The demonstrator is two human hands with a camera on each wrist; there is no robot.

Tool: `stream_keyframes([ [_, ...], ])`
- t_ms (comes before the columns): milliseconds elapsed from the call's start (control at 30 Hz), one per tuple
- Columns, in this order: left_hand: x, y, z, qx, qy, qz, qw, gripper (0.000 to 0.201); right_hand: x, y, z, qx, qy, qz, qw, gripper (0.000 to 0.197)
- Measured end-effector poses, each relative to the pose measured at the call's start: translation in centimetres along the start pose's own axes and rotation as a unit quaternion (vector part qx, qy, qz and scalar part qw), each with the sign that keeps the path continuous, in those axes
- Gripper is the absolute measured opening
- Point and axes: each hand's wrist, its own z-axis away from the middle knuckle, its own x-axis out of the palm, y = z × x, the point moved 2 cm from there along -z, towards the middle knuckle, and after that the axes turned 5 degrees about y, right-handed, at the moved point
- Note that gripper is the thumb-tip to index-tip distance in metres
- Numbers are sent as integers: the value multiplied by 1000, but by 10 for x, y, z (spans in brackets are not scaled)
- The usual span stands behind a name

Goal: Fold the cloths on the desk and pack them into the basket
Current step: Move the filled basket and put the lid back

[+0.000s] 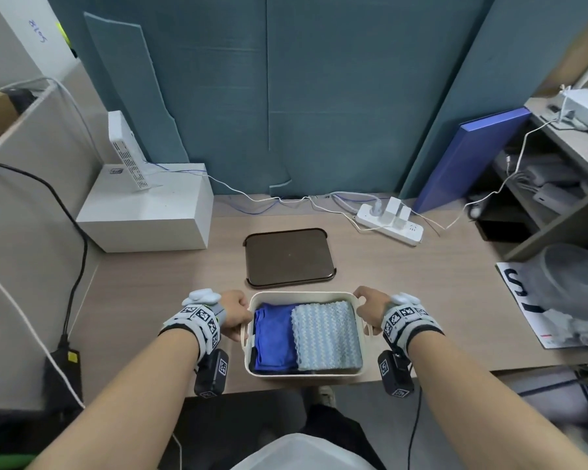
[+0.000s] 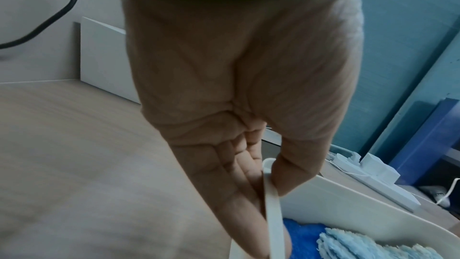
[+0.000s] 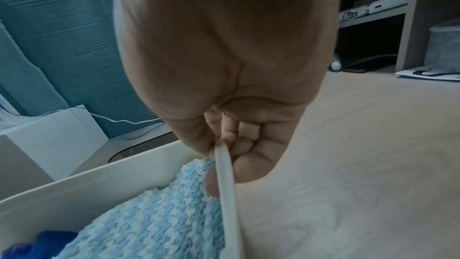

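Observation:
A cream basket [image 1: 302, 375] sits near the desk's front edge. Inside it lie a folded dark blue cloth [image 1: 272, 337] on the left and a folded light blue wavy cloth [image 1: 326, 334] on the right. My left hand [image 1: 235, 315] grips the basket's left rim [image 2: 272, 204], fingers outside and thumb inside. My right hand [image 1: 370, 310] grips the right rim [image 3: 227, 184] the same way. The light blue cloth [image 3: 154, 216] and the dark blue cloth [image 3: 42, 243] show in the right wrist view; both cloths [image 2: 348, 243] also appear low in the left wrist view.
A dark brown tray [image 1: 289, 257] lies just behind the basket. A white box [image 1: 143, 215] with a router stands at the back left, a power strip [image 1: 391, 222] with cables at the back right. Papers and a plastic bag [image 1: 557, 293] lie at the right edge.

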Motion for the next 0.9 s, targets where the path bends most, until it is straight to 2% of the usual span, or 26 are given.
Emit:
stream_keyframes([
  [100,-5,3,-5,-13,2,-10,1000,6,-9,-5,-7,12,2,-17,1000,36],
  [267,-29,15,-33,-31,64,7,997,37,-37,-15,-50,10,47,-66,997,36],
  [333,-35,3,-81,-43,94,9,995,58,-51,-27,-66,-1,50,-78,996,43],
  [400,-35,-22,-140,-62,116,6,991,65,-61,-41,-80,-9,43,-86,995,56],
  [500,-35,-18,-170,-75,116,15,990,63,-67,-59,-118,-12,18,-68,997,66],
  [567,-32,-3,-163,-79,109,23,991,64,-64,-63,-136,-12,8,-56,998,69],
  [633,-34,12,-170,-88,107,39,990,59,-62,-67,-166,-3,-8,-47,999,66],
  [733,-27,4,-204,-106,97,64,988,56,-48,-56,-225,0,-42,-23,999,59],
  [833,-25,19,-199,-119,90,108,983,64,-46,-63,-226,25,-37,-46,998,48],
  [900,-31,55,-163,-130,81,149,977,49,-46,-79,-209,31,-38,-91,995,42],
])
